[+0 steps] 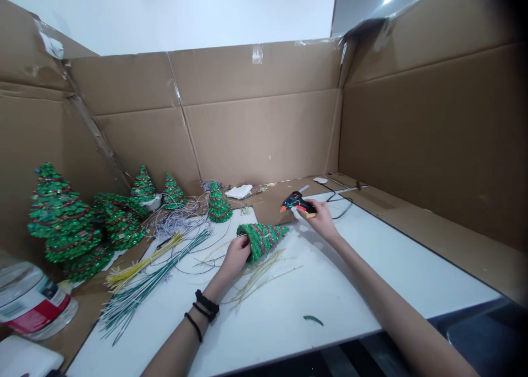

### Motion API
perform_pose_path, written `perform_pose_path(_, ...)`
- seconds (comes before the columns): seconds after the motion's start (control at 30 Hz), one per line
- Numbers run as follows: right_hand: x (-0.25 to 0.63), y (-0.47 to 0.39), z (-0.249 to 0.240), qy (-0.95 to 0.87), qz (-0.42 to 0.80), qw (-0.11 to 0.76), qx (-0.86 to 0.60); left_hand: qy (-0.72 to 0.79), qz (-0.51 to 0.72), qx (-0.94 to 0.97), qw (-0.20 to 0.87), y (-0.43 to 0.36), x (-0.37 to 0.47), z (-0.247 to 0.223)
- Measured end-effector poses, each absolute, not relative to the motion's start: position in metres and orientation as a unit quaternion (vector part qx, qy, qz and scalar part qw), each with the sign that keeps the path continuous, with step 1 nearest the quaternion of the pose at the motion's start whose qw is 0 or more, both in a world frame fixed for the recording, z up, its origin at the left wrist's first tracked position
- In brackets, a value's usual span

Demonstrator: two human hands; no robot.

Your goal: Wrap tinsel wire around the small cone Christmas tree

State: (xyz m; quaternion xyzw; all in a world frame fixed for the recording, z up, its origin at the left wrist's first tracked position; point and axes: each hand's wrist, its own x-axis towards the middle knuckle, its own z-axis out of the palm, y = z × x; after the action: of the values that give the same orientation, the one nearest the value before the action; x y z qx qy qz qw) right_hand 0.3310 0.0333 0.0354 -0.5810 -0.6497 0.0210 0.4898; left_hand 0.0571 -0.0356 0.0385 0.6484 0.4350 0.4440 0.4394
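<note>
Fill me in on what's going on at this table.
The person's left hand holds a small green tree by its wide end, turned sideways. The right hand grips a glue gun, its orange nozzle apart from the tree. Yellow stems and green stems lie to the left, with more trees beyond them.

shows both arms bare, stretched forward from the bottom edge and converging toward the middle. slants left forearm (175,347) up to the right, left wrist (218,284) nearly straight. curls left hand (239,252) into a closed grip, fingertips partly hidden. slants right forearm (383,294) up to the left, with more length visible than on the left. closes right hand (319,220) in a grip, fingers bent, higher and farther forward, well apart from left hand.
</note>
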Motion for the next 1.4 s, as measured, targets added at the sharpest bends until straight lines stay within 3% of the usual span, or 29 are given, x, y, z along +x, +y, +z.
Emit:
perform_pose_path(0.2, 0.3, 0.023, 0.036, -0.721, 0.081, 0.495, -0.479, 0.457, 0.445, 0.671, 0.379, -0.034, 0.057, 0.034)
perform_pose_path(0.7, 0.299, 0.024, 0.032, -0.723, 0.12, 0.471, -0.491, 0.475, 0.45, 0.684, 0.324, -0.034, 0.058, 0.034)
perform_pose_path(1.4, 0.3, 0.026, 0.035, -0.736, 0.073, 0.473, -0.479, 0.484, 0.451, 0.683, 0.309, -0.033, 0.058, 0.032)
